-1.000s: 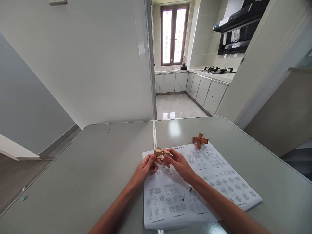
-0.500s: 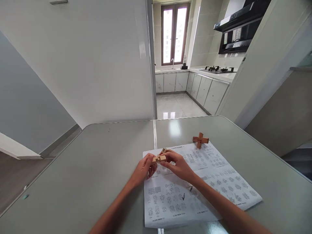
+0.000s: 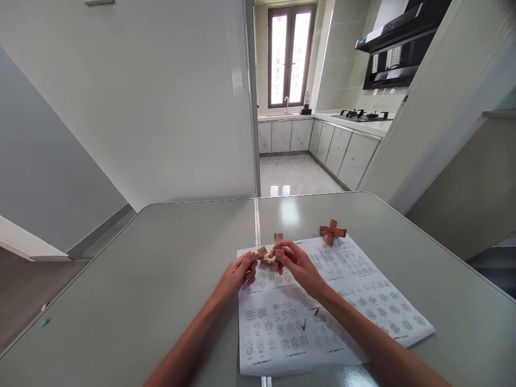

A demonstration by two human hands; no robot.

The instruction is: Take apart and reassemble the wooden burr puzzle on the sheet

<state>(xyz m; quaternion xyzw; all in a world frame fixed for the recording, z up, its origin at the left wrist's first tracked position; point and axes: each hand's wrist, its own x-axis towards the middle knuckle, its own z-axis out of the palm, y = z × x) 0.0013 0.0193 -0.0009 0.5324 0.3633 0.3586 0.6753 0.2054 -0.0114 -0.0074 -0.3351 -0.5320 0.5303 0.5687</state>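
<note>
My left hand (image 3: 241, 270) is closed on a light notched wooden puzzle piece (image 3: 262, 251), which points up and to the right from the fingertips. Just below it a second light wooden piece (image 3: 267, 260) shows between the hands; whether it is held or rests on the paper I cannot tell. My right hand (image 3: 296, 264) is closed, thumb and fingers pinching another wooden piece (image 3: 278, 236) that stands up behind the fingers, its lower part mostly hidden. Both hands are over the upper left of a printed instruction sheet (image 3: 282, 312).
A darker assembled wooden cross puzzle (image 3: 332, 232) sits at the sheet's far edge on the right. The grey table (image 3: 193, 242) has a light seam down its middle. Beyond it is a kitchen with a stove (image 3: 360, 115) and a window.
My hands have drawn slightly apart. The left piece now tilts upward, and a wooden piece stands higher behind my right fingers. The cross puzzle stays in place.
</note>
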